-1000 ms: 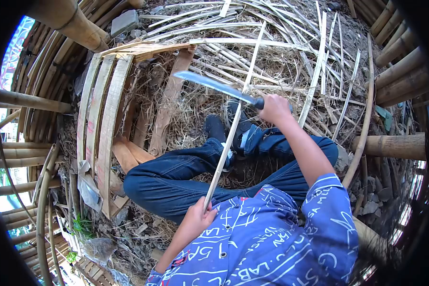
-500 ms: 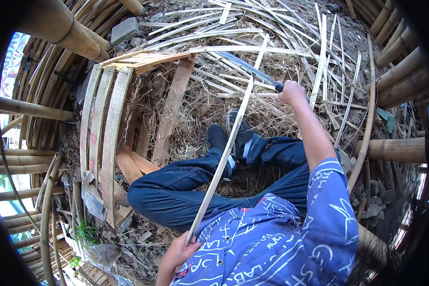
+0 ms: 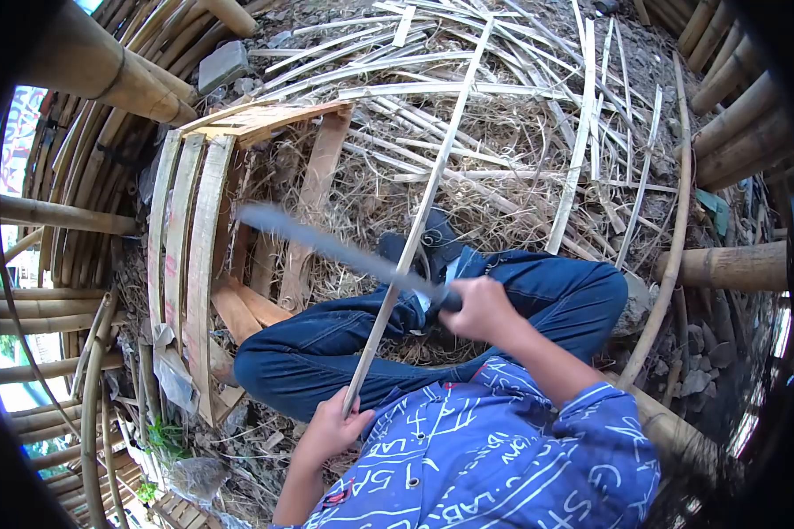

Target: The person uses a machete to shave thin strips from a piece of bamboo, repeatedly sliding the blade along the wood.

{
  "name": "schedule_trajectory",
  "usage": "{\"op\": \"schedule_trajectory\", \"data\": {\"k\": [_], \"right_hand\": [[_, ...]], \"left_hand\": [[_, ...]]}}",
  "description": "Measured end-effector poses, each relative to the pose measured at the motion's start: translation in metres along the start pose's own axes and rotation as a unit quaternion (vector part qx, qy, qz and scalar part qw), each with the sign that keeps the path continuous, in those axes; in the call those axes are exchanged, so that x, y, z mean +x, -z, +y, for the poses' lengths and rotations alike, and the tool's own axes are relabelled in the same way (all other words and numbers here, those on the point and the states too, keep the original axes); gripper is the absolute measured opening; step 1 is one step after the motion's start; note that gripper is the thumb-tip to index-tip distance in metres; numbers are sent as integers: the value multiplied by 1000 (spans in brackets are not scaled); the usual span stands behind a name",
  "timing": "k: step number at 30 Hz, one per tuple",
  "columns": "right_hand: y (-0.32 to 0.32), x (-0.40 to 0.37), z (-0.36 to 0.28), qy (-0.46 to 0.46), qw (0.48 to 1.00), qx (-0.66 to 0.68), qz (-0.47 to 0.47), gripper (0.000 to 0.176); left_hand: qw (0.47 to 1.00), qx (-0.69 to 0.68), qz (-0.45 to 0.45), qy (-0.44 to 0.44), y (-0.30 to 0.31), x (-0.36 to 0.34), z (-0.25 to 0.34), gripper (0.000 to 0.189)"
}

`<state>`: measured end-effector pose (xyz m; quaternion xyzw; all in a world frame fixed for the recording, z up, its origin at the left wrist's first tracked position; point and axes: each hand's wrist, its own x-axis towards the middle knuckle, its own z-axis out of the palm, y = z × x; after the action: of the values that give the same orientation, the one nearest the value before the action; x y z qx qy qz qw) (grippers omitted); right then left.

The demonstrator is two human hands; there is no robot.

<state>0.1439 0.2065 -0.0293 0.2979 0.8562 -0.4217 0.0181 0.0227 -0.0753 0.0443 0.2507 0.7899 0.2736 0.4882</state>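
Observation:
My left hand [image 3: 333,427] grips the near end of a long, pale bamboo strip [image 3: 445,150], which slants up and away over my legs. My right hand [image 3: 480,310] is closed round the dark handle of a machete [image 3: 335,249]. Its long grey blade, a little blurred, points left and crosses the strip low down, near my shins. Beneath both lie my crossed legs in blue jeans [image 3: 326,357]. The far end of the strip reaches over the scattered strips on the ground.
Left of my knee stands a slatted wooden crate [image 3: 210,238]. Many split bamboo strips [image 3: 578,167] lie on the shavings-covered ground ahead. A grey block [image 3: 223,67] rests at the back left. Thick bamboo poles [image 3: 723,266] line both sides.
My right hand and the machete have come down the strip toward my body, the blade swinging to point left. My left hand has shifted slightly and still grips the strip's end.

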Motion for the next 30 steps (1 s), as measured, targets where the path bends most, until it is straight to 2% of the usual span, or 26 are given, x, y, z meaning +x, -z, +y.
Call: {"op": "schedule_trajectory", "data": {"k": [4,7,13,15,19,21,22,26,28,29,30], "right_hand": [[-13,-15,-18,59,989,-111,-72,23],[-11,-3,-4,82,979,-176,-58,24],[16,50,51,-62,970,-236,-13,27],[25,59,59,-45,969,-244,4,27],[33,77,70,-29,963,-267,2,27],[35,90,79,-62,957,-276,60,27],[38,96,82,-67,959,-272,51,27],[45,112,87,-60,956,-286,34,28],[45,123,94,-78,957,-273,59,28],[45,129,97,-85,958,-266,71,28],[50,133,98,-89,954,-278,64,30]], "left_hand": [[1000,7,9,-4,-19,16,11,27],[1000,25,8,-8,-28,11,-7,26],[1000,-8,-13,-8,-37,-22,-43,26],[999,24,-23,10,-34,-28,-49,25],[998,1,-40,54,-28,-42,-60,24],[998,14,-42,43,-26,-56,-77,24],[998,-28,-34,34,-29,-62,-94,24],[997,-34,-55,49,-31,-76,-130,23],[986,-95,-67,120,-35,-83,-141,23],[980,-115,-69,144,-35,-84,-139,23],[990,-66,-57,107,-30,-87,-114,21]]}}
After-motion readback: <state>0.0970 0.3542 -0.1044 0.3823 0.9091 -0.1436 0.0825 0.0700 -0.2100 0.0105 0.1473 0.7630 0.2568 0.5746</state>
